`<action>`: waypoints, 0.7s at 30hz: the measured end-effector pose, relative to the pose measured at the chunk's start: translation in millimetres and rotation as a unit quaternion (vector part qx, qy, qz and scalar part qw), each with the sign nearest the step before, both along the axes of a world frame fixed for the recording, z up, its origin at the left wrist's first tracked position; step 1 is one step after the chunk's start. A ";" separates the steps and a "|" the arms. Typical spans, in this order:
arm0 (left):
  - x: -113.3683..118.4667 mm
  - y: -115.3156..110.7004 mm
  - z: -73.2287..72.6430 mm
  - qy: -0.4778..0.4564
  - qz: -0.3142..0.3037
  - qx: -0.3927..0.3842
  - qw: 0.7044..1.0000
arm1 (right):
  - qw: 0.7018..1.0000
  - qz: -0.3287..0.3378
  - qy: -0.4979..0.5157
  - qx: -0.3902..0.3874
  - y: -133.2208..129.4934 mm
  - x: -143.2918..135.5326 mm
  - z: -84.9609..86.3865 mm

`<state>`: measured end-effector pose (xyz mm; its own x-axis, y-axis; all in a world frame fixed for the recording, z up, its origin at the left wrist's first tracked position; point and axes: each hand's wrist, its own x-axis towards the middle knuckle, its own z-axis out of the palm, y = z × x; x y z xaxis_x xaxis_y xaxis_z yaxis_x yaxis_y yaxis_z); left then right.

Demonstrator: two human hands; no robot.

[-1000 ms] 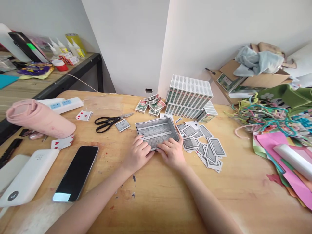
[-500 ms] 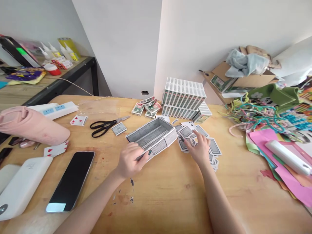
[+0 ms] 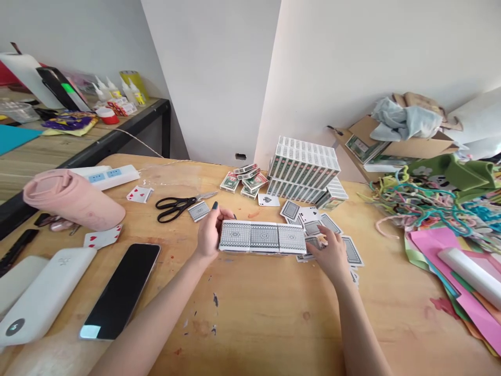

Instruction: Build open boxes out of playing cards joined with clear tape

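Note:
A long box made of playing cards point(image 3: 264, 238) hangs above the table, its patterned side of grey card backs facing me. My left hand point(image 3: 210, 232) grips its left end, thumb up and fingers behind. Just beyond the right end, my right hand point(image 3: 331, 250) reaches over a loose pile of playing cards point(image 3: 353, 250), thumb and fingers apart. Whether its fingertips touch a card or the box end is not clear. A single ace of spades point(image 3: 268, 200) lies face up behind the box. Black-handled scissors point(image 3: 176, 205) rest to the left beside a grey-backed card point(image 3: 199, 211).
Stacked card packs point(image 3: 303, 164) stand at the back, near several loose packs point(image 3: 245, 180). On the left lie a phone point(image 3: 121, 290), a white power bank point(image 3: 47, 295), a pink roll point(image 3: 74, 198) and a power strip point(image 3: 113, 176). Coloured paper point(image 3: 450, 266) and tangled yarn point(image 3: 422, 193) occupy the right.
The box has turned from slanted, with its hollow inside showing, to level with one long side facing me. My left hand has shifted to its left end. My right hand stays over the cards.

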<state>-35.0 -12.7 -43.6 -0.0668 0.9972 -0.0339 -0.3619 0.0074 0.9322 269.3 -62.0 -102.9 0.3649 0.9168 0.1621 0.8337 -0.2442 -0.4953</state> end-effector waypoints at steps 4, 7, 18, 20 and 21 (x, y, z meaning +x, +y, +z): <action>-11.7 -9.8 -19.5 0.041 -0.063 0.128 0.989 | 0.996 0.024 -0.073 -0.043 -9.1 -10.9 -0.1; -16.5 -17.4 -28.1 0.139 -0.106 0.187 0.967 | 0.994 0.030 -0.093 -0.052 -9.9 -14.7 -1.6; -14.6 -15.1 -33.8 0.229 -0.088 0.262 0.933 | 0.997 0.065 -0.021 -0.029 -3.4 -10.7 2.8; -13.7 -15.1 -34.8 0.229 -0.080 0.267 0.933 | 0.997 0.069 0.001 -0.022 -4.4 -13.0 3.2; -12.9 -15.0 -35.7 0.228 -0.075 0.268 0.933 | 0.997 0.073 0.013 -0.017 -4.9 -14.1 3.3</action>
